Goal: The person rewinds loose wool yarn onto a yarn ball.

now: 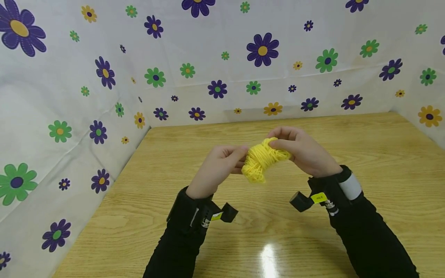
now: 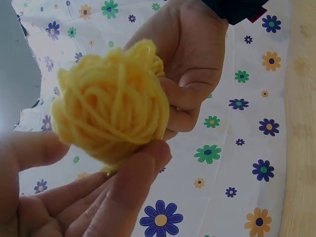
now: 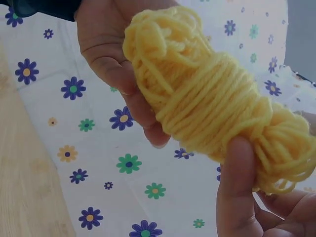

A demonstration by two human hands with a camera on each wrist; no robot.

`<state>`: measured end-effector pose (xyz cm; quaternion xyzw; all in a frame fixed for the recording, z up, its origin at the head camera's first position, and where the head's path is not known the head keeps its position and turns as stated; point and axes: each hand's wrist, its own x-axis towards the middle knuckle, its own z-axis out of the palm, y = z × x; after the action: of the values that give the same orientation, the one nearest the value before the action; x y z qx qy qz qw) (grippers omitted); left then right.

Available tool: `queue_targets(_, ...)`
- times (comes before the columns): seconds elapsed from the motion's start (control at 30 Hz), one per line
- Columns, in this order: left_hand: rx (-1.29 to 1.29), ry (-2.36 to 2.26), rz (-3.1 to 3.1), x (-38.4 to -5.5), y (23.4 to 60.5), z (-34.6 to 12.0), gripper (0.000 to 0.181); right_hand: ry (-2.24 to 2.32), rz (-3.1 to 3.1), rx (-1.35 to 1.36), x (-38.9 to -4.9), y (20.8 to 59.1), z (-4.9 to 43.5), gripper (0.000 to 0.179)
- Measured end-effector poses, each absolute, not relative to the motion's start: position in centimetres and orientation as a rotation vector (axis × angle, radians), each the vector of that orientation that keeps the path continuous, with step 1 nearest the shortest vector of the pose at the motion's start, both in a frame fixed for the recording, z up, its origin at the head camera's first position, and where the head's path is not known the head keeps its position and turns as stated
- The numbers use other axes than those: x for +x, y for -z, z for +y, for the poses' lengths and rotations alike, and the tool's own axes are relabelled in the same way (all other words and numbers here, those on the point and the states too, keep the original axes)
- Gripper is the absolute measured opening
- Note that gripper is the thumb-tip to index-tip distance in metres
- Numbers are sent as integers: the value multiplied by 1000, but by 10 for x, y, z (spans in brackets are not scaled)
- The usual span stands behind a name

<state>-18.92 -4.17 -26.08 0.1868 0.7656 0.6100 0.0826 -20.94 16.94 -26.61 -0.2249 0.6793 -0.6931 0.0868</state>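
Both hands are raised above the table, meeting in the middle of the head view with a bundle of yellow yarn [image 1: 261, 160] held between them. The left hand [image 1: 217, 170] takes the bundle from its own side: its thumb and fingers [image 2: 133, 182] curl in and pinch the near end of the yarn, with the thumb on one side and the fingertips pressed against the wound strands on the other. The right hand [image 1: 302, 150] comes in from the opposite side and slightly higher; its thumb and fingers close round the far, upper end of the bundle, so the yarn bridges the gap between the two hands and touches both.

The yarn is wound into a loose oblong, thicker in the middle where strands wrap crosswise round the lengthwise loops. In the head view it hangs tilted, the upper end at the right hand and the lower end dropping down just past the left hand's fingers. It is clear of the table, held in the air.

Each forearm wears a black sleeve [image 1: 180, 239] with a small black camera strapped at the wrist; the one on the right arm carries a yellow label [image 1: 318, 197]. Below lies a light wooden table [image 1: 382, 154]. Around the table on the left, back and right stands a white cloth [image 1: 208, 58] printed with purple, green and yellow flowers.
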Motion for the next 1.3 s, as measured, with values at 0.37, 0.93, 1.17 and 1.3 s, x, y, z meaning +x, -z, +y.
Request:
queue_targets(0.37,669,-1695,2344,-190,262,-44,39,2010,2188,-652,-210,269,165,20)
queue_targets(0.93,624,-1806,2351,-191,263,-44,34,2052,2142,-646,-210,271,161,40)
queue_targets(1.17,478,-1937,2424,-197,266,-44,32,1954,2298,-656,-207,266,161,53)
queue_targets(1.3,441,-1974,2578,-198,266,-43,33,1774,2477,-753,-201,265,158,68)
